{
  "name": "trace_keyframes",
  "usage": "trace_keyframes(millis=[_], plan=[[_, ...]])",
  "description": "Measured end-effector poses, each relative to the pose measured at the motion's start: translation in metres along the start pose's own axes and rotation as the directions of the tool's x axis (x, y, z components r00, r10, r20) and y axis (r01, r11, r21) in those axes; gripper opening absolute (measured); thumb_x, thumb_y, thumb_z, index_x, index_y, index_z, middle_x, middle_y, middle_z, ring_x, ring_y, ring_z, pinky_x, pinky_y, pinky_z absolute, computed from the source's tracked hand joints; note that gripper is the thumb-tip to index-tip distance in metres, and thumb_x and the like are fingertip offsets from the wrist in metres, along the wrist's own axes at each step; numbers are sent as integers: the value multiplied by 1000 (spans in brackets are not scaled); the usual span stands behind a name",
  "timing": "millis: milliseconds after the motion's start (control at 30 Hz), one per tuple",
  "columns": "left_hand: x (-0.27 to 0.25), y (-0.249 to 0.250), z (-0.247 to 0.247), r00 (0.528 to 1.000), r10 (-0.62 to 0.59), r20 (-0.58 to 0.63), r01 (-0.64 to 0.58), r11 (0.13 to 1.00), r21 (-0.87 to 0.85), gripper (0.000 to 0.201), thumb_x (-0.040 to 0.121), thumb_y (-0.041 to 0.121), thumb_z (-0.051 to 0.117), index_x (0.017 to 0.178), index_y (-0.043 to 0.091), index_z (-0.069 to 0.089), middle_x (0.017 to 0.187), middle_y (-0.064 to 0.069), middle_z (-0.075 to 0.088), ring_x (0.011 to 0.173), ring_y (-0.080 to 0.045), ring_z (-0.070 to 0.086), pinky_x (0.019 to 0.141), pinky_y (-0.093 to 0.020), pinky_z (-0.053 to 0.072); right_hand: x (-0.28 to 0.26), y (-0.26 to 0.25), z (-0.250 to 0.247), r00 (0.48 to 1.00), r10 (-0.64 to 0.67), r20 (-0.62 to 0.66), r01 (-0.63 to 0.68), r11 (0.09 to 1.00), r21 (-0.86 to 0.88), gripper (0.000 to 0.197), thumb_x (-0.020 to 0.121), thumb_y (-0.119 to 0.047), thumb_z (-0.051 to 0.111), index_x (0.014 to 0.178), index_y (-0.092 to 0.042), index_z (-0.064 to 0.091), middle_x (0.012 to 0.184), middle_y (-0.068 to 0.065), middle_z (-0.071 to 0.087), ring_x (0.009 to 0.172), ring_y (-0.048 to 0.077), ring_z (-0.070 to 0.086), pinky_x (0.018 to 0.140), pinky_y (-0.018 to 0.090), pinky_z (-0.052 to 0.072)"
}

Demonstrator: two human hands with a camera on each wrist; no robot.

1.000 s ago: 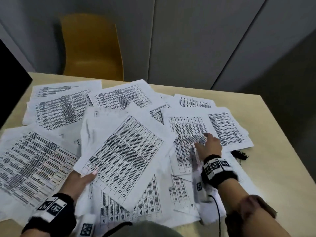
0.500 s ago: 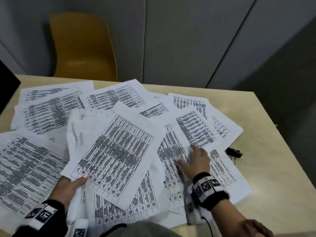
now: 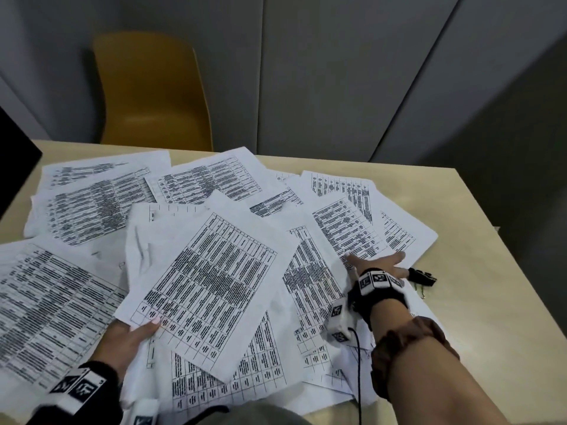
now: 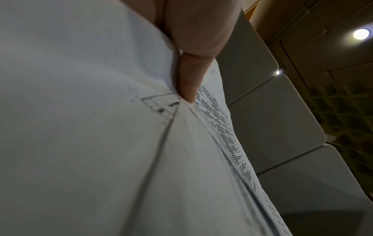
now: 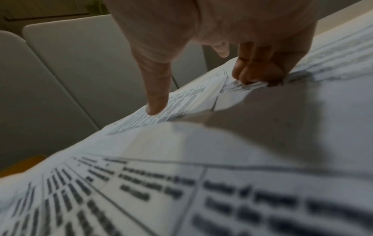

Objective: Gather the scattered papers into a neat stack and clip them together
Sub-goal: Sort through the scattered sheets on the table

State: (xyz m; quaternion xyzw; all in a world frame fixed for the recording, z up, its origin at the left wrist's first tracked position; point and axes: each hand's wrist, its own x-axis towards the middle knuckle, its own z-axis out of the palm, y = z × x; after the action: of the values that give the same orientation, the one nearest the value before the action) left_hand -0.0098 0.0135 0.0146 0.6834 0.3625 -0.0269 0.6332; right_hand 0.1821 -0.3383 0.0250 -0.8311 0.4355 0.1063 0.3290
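Observation:
Several printed sheets [image 3: 92,210] lie scattered and overlapping across the beige table [image 3: 497,317]. My left hand [image 3: 132,335] pinches the near corner of a large table-printed sheet [image 3: 211,286] and sheets under it. Its thumb [image 4: 187,83] lies on top. My right hand [image 3: 376,263] lies flat with spread fingers on the sheets at the right. The right thumb [image 5: 156,100] and the fingertips [image 5: 256,75] press down on the paper. A black binder clip [image 3: 425,277] lies on the table just right of that hand, partly hidden by it.
A yellow chair [image 3: 153,93] stands behind the table's far edge, in front of grey wall panels. A black object [image 3: 15,170] juts in at the far left. Bare tabletop shows to the right of the clip and along the far edge.
My right hand dragged a sheet left toward the middle, turning it, then went back right beside the clip. The left hand kept its hold on the big sheet.

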Motion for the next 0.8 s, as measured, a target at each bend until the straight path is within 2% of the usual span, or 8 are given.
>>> trace_keyframes(millis=[167,333,400,467,533,600,667,800], plan=[[-1,-1,0,1000,-5,-2,5,1000,-5,22,87,2,58,106,11,53,94,-8,59,98,-25,50,91,-33,30,3,-5,11,997,-8,73,13,997,-77,128,62,-39,83,145,-25,-13,146,22,21,133,41,30,106,56,29],[4,-8,-3,1000,-13,-12,13,1000,10,21,86,1,59,103,10,54,93,-8,60,99,-26,51,92,-35,32,-2,-10,6,999,38,-27,-41,991,-130,134,59,-40,84,144,-29,-19,146,23,13,132,39,22,106,52,27],[8,-12,-5,999,-28,-16,29,999,30,18,85,4,61,100,11,55,94,-9,62,101,-29,53,93,-37,34,6,-10,7,1000,31,5,-30,992,-124,127,63,-43,80,144,-33,-18,145,21,13,132,39,23,107,53,26],[9,-16,-6,1000,-26,-14,27,999,47,19,84,7,63,102,11,57,99,-12,64,103,-30,54,96,-40,34,15,-10,7,996,65,67,-57,991,-119,111,68,-56,66,145,-37,-12,148,17,14,133,39,26,109,56,23],[10,-16,-6,1000,-26,-1,26,999,36,18,84,7,63,99,14,57,96,-9,63,103,-29,53,97,-40,34,19,-12,4,991,60,120,-49,994,-94,106,75,-49,66,146,-32,-12,153,15,12,136,38,24,112,55,20],[10,-16,-6,1000,-20,8,20,999,29,18,85,5,62,92,21,57,92,-4,62,101,-27,53,96,-39,33,18,-11,1,998,25,66,-16,991,-136,117,73,-34,76,146,-23,-16,151,20,11,138,38,19,111,54,22],[11,-17,-6,1000,-14,12,14,1000,22,20,84,4,63,89,22,57,94,-6,64,102,-28,54,98,-40,34,14,-13,-4,1000,-13,10,15,964,-265,130,62,-38,83,146,-18,-14,148,22,12,136,40,17,108,55,25],[11,-22,-7,1000,-20,-5,20,999,39,16,84,6,63,92,19,58,97,-11,65,102,-31,55,98,-42,35,22,-18,-16,985,-101,140,158,851,-500,132,52,-51,85,146,-13,1,150,19,10,138,42,17,108,54,27]])
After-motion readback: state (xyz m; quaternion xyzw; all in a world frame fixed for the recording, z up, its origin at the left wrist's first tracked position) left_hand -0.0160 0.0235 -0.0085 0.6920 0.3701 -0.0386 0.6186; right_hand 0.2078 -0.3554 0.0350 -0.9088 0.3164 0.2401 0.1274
